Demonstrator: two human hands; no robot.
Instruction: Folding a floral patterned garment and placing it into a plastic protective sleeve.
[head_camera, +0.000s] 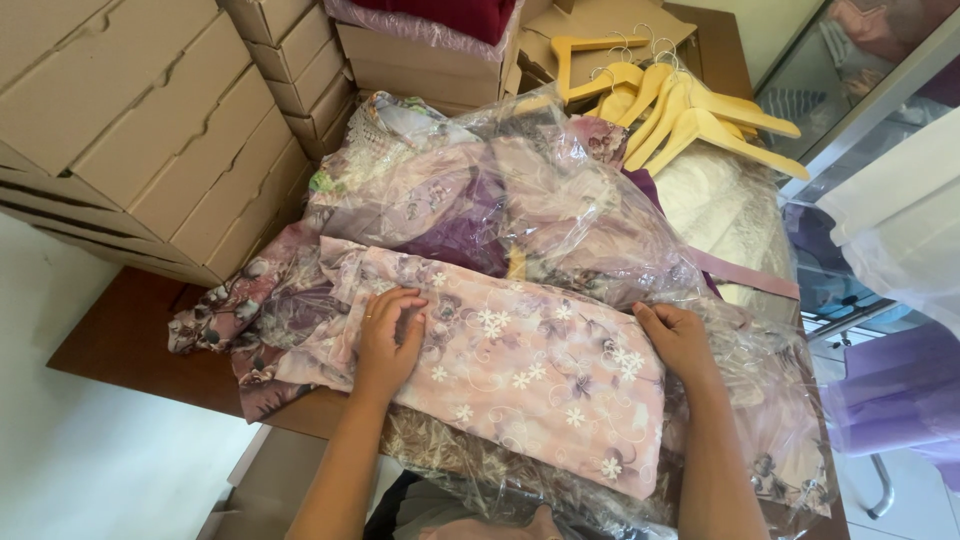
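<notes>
Both hands lie flat on a folded pink floral garment (520, 365) that sits across the near part of a brown wooden desk (120, 340). The left hand (388, 335) presses palm-down on the garment's left end, fingers spread slightly and curled at the tips, gripping nothing; a thin ring shows on one finger. The right hand (678, 340) rests open on the garment's upper right edge, fingers together and pointing toward the pile behind, also closed on nothing, though its fingertips may be tucked just under the neighbouring plastic, which the view does not settle.

The garment is pale pink with purple flowers and small white embroidered blossoms. It lies on top of clear plastic wrapping (760, 400) that spreads out to the right and below it. To its left, a darker floral fabric (250, 320) hangs over the desk edge. Just behind it sits a heap of bagged purple and lilac clothes (500, 200) in crinkled clear bags.

Farther back, a bunch of pale wooden hangers (690, 110) lies on a cream lace cloth (720, 210). Stacked flat cardboard boxes (150, 130) fill the upper left corner.
</notes>
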